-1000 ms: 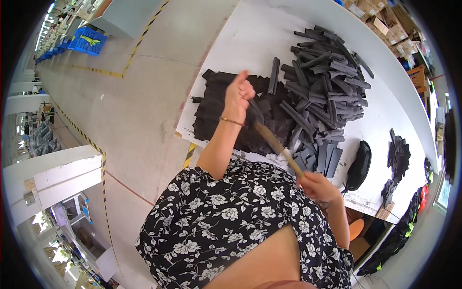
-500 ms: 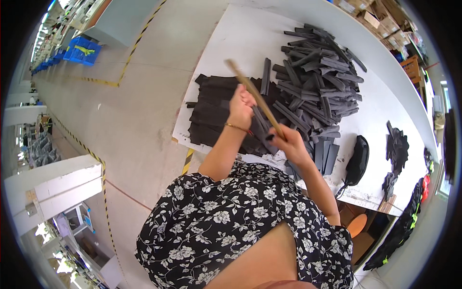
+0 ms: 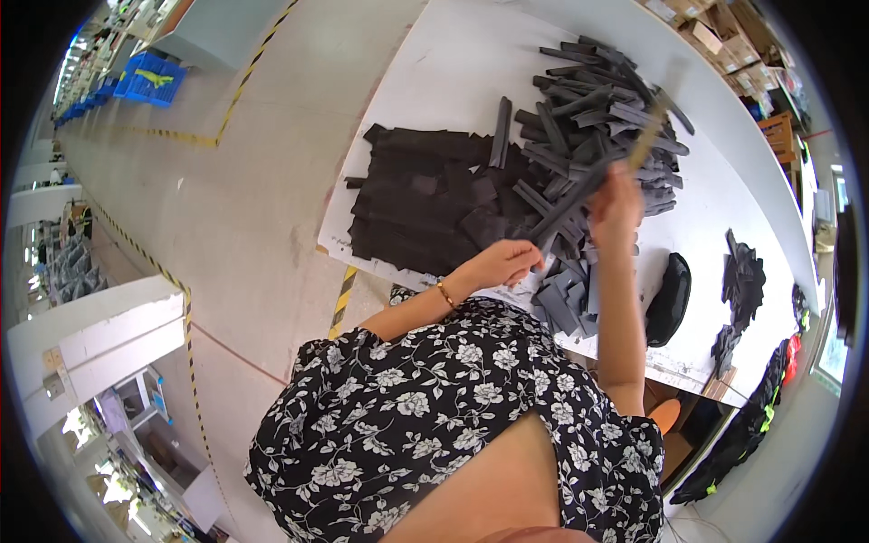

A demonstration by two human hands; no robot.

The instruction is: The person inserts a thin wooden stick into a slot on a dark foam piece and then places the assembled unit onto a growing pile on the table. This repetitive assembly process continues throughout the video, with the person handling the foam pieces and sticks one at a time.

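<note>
My right hand is raised over the pile of dark rolled fabric pieces, closed around a wooden stick that is smeared by motion. A dark grey rolled piece slants down from that hand toward my left; whether it is gripped too is unclear. Its lower end comes close to my left hand, whose fingers are curled, and what they hold, if anything, is hidden. Left of the pile, flat black fabric pieces cover the white table. Smaller flat grey pieces lie by the near edge.
A black pouch rests on the table right of my right forearm. Farther right lies a bunch of dark scraps. A raised white panel borders the table's far right side. An orange round seat shows under the table.
My right hand has swung up and right with the stick, away from my left hand. My left hand has let go of the stick and dropped toward the near table edge.
</note>
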